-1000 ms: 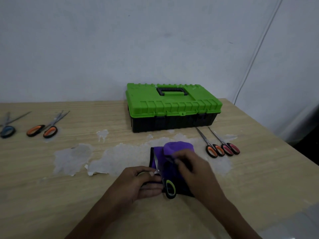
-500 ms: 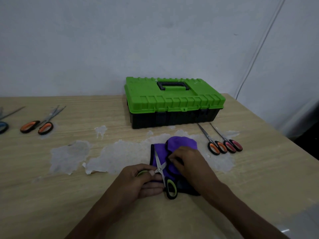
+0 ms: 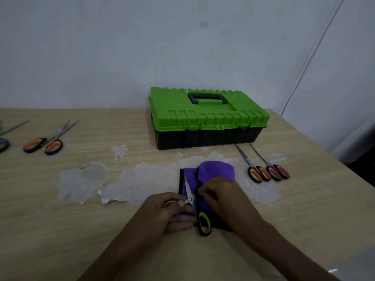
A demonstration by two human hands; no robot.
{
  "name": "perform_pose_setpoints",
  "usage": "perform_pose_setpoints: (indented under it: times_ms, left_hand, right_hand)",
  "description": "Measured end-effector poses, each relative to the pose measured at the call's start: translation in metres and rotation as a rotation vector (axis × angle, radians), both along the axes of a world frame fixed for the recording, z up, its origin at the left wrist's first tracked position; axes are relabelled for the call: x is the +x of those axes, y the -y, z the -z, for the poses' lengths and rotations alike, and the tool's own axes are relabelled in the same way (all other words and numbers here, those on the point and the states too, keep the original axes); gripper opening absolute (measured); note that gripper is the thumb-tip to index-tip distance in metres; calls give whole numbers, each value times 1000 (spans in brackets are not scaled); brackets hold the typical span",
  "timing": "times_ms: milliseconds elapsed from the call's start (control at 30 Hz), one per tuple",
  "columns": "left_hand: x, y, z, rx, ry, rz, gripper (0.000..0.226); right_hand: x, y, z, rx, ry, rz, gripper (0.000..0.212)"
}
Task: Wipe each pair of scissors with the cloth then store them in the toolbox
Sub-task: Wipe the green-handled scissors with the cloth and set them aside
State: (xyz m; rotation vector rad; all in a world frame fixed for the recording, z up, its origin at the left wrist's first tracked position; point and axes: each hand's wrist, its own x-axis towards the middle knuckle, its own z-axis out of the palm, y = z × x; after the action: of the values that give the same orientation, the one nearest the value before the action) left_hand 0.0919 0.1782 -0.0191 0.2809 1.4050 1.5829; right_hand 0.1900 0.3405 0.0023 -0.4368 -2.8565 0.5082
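A pair of scissors with yellow-green and black handles [image 3: 203, 221] lies on the purple cloth [image 3: 215, 171] near the table's front. My left hand [image 3: 169, 212] grips one handle loop, thumb beside the pivot. My right hand [image 3: 223, 196] pinches a fold of the cloth over one blade, while the other blade lies bare on the cloth. The green-lidded toolbox [image 3: 207, 116] stands shut behind the cloth, against the wall.
Orange-handled scissors [image 3: 258, 173] and pink-handled scissors [image 3: 278, 172] lie right of the cloth. Another orange-handled pair [image 3: 43, 144] and a blue-handled pair [image 3: 3, 144] lie at the far left. White scuffed patches [image 3: 81, 181] mark the wooden table [image 3: 60, 230].
My right hand has slid the cloth fold back along the blade toward the pivot. The view has tilted up slightly. My left hand keeps its hold on the handle.
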Motion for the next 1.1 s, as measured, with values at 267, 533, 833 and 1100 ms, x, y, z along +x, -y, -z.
perform_pose_setpoints:
  times_ms: [267, 533, 833, 1100]
  left_hand:
    - [1, 0, 0, -7, -11, -12, 17]
    - [1, -1, -3, -5, 5, -30, 17]
    - [2, -1, -5, -17, -2, -17, 18]
    - [2, 0, -7, -18, 17, -20, 18]
  right_hand:
    - [-2, 6, 3, 24, 29, -37, 20]
    - [1, 15, 6, 79, 37, -86, 20]
    - [10, 2, 7, 122, -5, -225, 21]
    - [10, -16, 7, 130, 2, -260, 27]
